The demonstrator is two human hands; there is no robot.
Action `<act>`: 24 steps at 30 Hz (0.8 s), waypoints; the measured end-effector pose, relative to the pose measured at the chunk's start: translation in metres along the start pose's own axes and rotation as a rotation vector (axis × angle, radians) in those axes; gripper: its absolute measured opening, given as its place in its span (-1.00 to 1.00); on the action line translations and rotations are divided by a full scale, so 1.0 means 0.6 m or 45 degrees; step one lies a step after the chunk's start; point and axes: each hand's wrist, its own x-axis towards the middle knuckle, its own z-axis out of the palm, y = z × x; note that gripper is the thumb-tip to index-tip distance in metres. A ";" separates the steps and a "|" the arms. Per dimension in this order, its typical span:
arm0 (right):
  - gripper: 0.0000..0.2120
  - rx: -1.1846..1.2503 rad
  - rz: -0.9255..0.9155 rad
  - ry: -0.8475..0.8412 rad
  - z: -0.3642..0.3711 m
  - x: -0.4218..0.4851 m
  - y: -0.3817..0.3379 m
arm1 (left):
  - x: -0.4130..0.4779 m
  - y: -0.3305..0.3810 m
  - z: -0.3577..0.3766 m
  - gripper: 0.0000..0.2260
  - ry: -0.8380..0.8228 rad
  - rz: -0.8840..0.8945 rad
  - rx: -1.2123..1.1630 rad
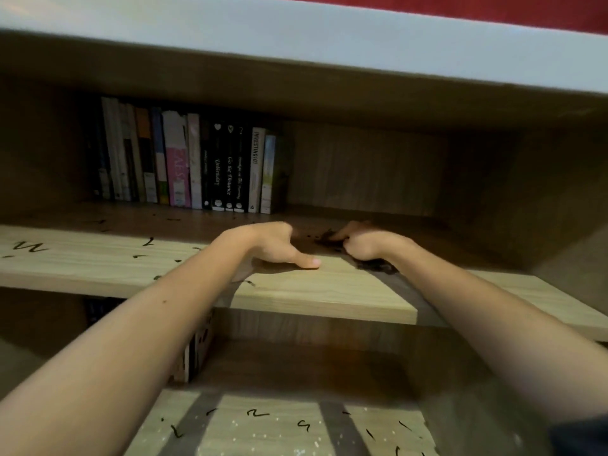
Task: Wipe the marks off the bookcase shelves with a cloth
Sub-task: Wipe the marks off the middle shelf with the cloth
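My right hand (362, 246) grips the dark cloth (375, 266), bunched on the shelf (98, 263) at three o'clock from my left hand (273, 245), which rests relaxed there, thumb out. I can't tell the cloth's long axis.

Red surface (460, 8) above the wooden bookcase's (296, 37) pale top, upright books (184, 166) at the shelf's (98, 261) back left, dim warm light

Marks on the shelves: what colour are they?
Black; the marks show best on the pale shelf in the head view.
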 end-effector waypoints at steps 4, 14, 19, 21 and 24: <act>-0.68 0.083 0.044 -0.032 -0.005 -0.022 0.004 | -0.005 -0.014 -0.024 -0.21 -0.163 -0.121 0.033; -0.61 -0.021 -0.004 0.093 0.001 0.080 -0.034 | 0.013 -0.008 -0.026 -0.21 -0.252 -0.150 0.068; -0.64 -0.009 -0.005 0.068 -0.018 0.056 0.012 | 0.022 -0.009 -0.028 -0.27 -0.305 -0.138 0.067; -0.65 -0.046 0.070 0.094 -0.023 0.071 0.024 | 0.022 -0.007 -0.027 -0.26 -0.303 -0.137 0.078; -0.63 -0.032 -0.011 0.074 -0.006 0.084 -0.020 | 0.021 -0.009 -0.027 -0.25 -0.289 -0.129 0.097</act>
